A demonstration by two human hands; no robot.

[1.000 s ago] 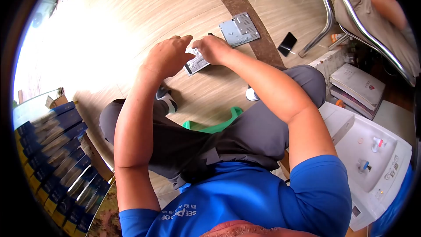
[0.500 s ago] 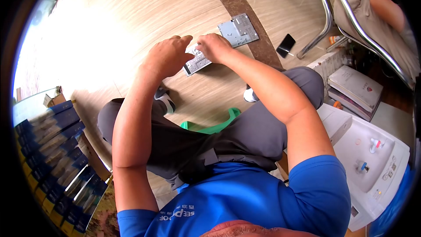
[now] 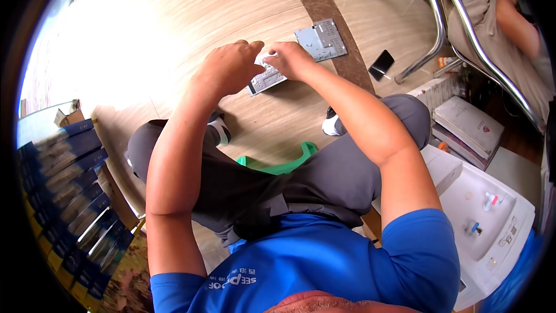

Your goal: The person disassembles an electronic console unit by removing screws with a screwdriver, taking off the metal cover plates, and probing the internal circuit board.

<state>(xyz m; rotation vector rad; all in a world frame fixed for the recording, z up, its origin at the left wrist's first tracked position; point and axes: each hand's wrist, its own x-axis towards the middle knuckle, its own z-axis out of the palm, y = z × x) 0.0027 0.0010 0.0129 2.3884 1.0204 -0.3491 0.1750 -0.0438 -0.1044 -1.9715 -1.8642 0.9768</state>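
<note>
On the floor in front of me lies a flat, silver-grey device housing point(image 3: 268, 82) with a dark front edge, partly covered by my hands. My left hand point(image 3: 230, 68) is over its left side, with a gap between the thumb and the bent fingers and nothing visible in it. Close by on the right, my right hand point(image 3: 292, 61) is over the housing with fingers curled together. Whatever it pinches is too small or hidden to make out. Just beyond it rests a grey metal cover plate point(image 3: 329, 40) with small dark bits on it.
A black phone point(image 3: 381, 64) lies on the floor to the right, near a metal chair frame point(image 3: 431, 29) and a seated person point(image 3: 480, 29). A green plastic stool point(image 3: 284, 168) shows between my legs. Stacked blue boxes point(image 3: 75, 179) stand left; a white water dispenser point(image 3: 486, 237) stands right.
The view has shifted slightly, so the plate and phone appear a little farther right. Both hands stay over the housing, with only small finger movements.
</note>
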